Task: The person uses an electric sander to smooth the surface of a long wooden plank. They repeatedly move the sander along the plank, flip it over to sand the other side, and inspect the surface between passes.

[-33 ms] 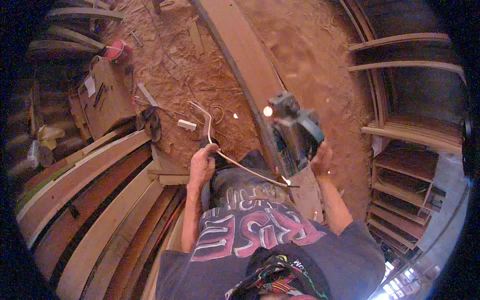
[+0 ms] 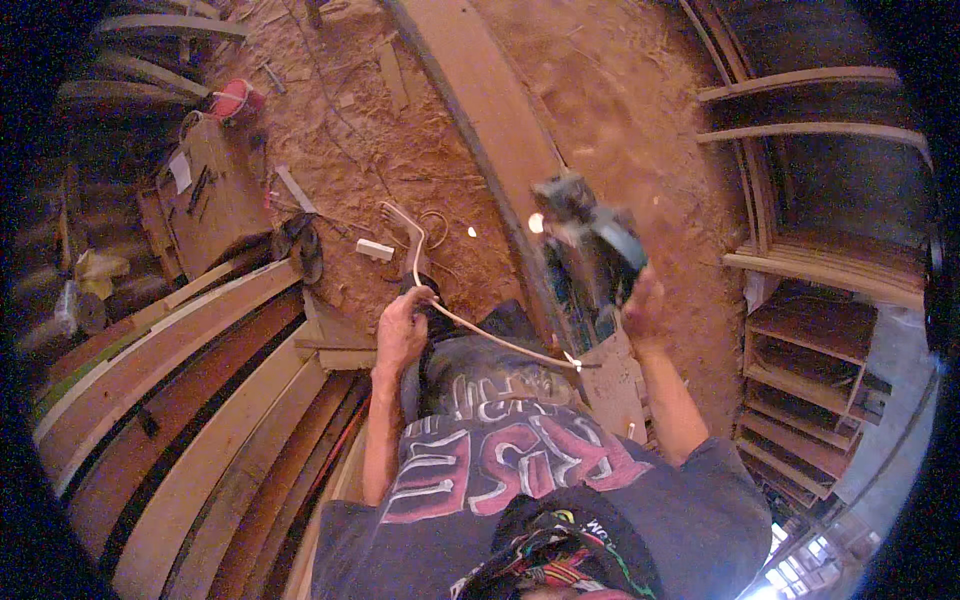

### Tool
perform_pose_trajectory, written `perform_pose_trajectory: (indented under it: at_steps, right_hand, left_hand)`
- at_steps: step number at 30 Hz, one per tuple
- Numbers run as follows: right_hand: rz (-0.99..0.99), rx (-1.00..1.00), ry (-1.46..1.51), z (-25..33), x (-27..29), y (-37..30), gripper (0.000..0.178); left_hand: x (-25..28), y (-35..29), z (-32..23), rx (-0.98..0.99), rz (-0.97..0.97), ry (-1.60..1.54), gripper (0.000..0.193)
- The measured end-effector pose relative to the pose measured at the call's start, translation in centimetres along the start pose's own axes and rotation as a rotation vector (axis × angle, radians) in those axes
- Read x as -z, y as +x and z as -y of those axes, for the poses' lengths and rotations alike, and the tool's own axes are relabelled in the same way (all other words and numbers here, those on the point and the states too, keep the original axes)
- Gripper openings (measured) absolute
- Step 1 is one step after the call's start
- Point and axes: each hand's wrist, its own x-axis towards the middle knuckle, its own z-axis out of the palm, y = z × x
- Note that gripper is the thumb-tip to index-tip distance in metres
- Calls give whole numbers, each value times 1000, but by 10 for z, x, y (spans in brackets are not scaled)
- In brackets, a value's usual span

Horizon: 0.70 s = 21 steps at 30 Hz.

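A pale cable (image 2: 490, 338) passes through my left hand (image 2: 402, 325), whose fingers are closed round it. From there it runs down past my bare foot on one side and across my lap toward the right on the other. My right hand (image 2: 643, 308) is at the rear of a dark and teal power tool (image 2: 595, 225), apparently an electric planer, with its fingers wrapped at the handle and partly hidden. The tool is blurred and sits over the near part of a long wooden plank (image 2: 490, 75).
Stacked boards (image 2: 220, 440) lie at my left. A wooden box (image 2: 215, 190) and a red bucket (image 2: 236, 100) stand farther left. A small white block (image 2: 374, 249) lies on the sawdust-covered floor (image 2: 330, 130). Wooden shelves (image 2: 800, 360) and frames (image 2: 810, 130) line the right side.
The power tool and my right hand have shifted very slightly away from me. My left hand stays round the cable, nearly in the same place.
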Motion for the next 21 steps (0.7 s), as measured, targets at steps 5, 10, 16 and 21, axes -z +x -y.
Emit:
perform_pose_trajectory:
  at_steps: [5,10,16,21]
  right_hand:
    - [-37,275,-125,65,-42,125,56]
    - [-435,763,-449,96,-119,312,70]
    - [-131,327,-22,169,-150,373,61]
    - [-223,426,111,97,-140,322,53]
  left_hand:
    - [9,-3,24,61,-150,-19,37]
    - [19,3,2,49,-231,17,33]
    - [15,3,-6,-56,-300,37,30]
    - [23,-6,9,-24,-326,87,29]
